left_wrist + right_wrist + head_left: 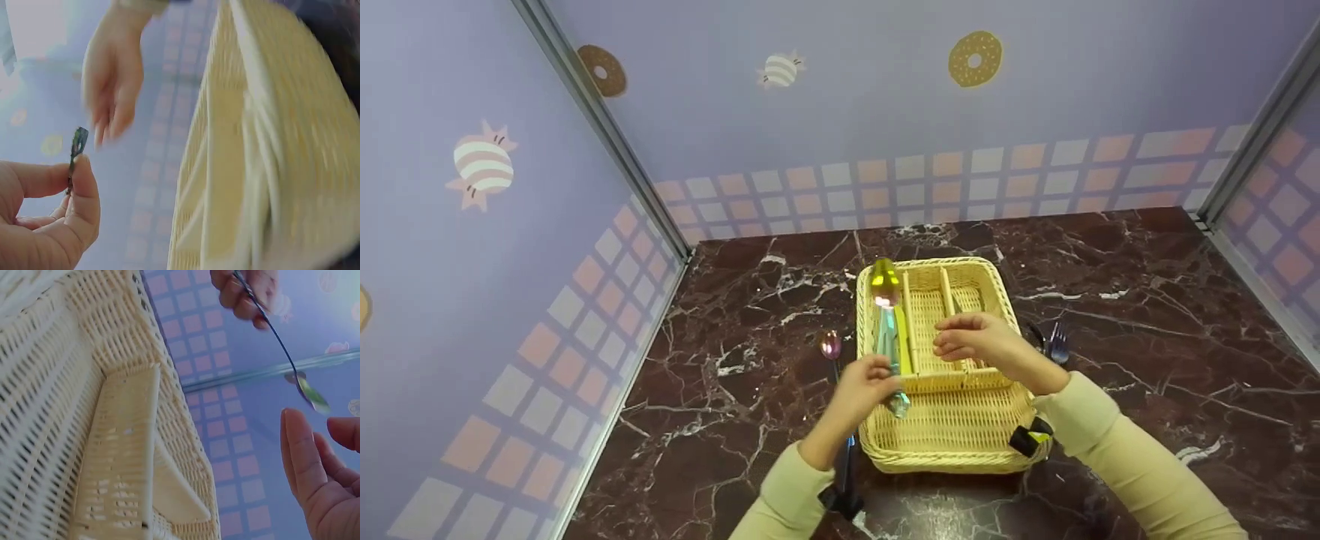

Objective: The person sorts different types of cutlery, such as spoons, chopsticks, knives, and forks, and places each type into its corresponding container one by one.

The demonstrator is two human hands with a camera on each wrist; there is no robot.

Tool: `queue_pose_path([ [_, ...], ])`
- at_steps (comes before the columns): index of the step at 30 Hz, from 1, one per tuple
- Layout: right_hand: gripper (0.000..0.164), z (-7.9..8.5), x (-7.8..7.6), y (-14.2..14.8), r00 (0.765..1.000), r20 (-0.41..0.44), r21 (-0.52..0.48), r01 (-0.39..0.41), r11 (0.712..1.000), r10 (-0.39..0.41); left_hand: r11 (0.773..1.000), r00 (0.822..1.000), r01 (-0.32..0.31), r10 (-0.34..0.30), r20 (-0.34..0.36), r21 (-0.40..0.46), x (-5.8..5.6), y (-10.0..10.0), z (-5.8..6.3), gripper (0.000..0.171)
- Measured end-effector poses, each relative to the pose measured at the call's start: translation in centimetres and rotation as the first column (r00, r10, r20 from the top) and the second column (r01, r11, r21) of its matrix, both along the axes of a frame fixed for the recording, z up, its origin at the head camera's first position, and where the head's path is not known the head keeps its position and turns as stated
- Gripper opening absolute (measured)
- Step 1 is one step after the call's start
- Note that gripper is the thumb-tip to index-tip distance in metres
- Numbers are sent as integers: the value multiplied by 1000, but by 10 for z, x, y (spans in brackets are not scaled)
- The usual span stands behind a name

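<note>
My left hand [864, 390] pinches a shiny, iridescent spoon [886, 289] by its handle, between thumb and fingers. The spoon's bowl points away over the left compartment of a cream wicker cutlery basket [945, 459]. In the right wrist view the spoon [281, 340] hangs in the air from the left hand [247, 292]. My right hand [979, 341] is above the right-hand compartments with nothing in it, its fingers loosely bent and the thumb apart from them [323, 484].
Left of the basket a second spoon [831, 345] lies on the dark marbled table [720, 420]. A dark fork [1059, 343] lies to the right. Dividers [910, 322] split the basket's far part, and a yellow-green strip [904, 341] shows in its left compartment. Patterned walls [847, 112] enclose the table.
</note>
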State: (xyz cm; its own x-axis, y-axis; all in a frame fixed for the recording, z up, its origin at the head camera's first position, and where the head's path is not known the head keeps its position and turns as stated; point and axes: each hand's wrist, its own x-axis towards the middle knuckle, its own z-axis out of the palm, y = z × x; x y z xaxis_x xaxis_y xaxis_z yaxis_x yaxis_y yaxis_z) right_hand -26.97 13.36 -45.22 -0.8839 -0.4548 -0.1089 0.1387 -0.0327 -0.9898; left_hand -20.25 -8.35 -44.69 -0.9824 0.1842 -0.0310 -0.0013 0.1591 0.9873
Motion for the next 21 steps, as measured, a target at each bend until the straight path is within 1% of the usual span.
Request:
queue_pose_path([
  [2,35,1,1,-6,1000,3,-6,16,1000,-16,1000,999,30,-30,15,4,0,13,-1,24],
  [4,34,2,1,-10,1000,14,-7,22,1000,-22,999,998,53,-53,13,-2,5,24,5,23],
  [6,28,2,2,-11,999,29,2,25,1000,-25,998,997,68,-68,19,-13,7,32,8,23],
  [7,25,2,3,-12,999,36,6,26,1000,-26,997,997,69,-69,20,-23,7,34,7,22],
  [10,15,1,3,-14,998,59,18,30,999,-32,996,998,68,-68,12,-50,2,38,-5,20],
  [12,11,0,3,-15,997,68,16,29,999,-30,995,998,69,-69,1,-78,-1,38,-15,20],
  [14,9,-2,3,-15,997,71,18,22,1000,-23,989,997,72,-76,-25,-125,-1,37,-20,21],
  [17,9,-4,-1,-16,998,69,46,3,999,-6,975,993,77,-94,-74,-210,0,32,-24,24],
  [19,9,-4,-7,-18,997,76,66,8,998,-13,964,989,64,-96,-114,-257,0,26,-25,28],
  [21,8,-3,-16,-18,997,79,85,20,996,-27,961,985,35,-80,-153,-273,1,17,-27,30],
])
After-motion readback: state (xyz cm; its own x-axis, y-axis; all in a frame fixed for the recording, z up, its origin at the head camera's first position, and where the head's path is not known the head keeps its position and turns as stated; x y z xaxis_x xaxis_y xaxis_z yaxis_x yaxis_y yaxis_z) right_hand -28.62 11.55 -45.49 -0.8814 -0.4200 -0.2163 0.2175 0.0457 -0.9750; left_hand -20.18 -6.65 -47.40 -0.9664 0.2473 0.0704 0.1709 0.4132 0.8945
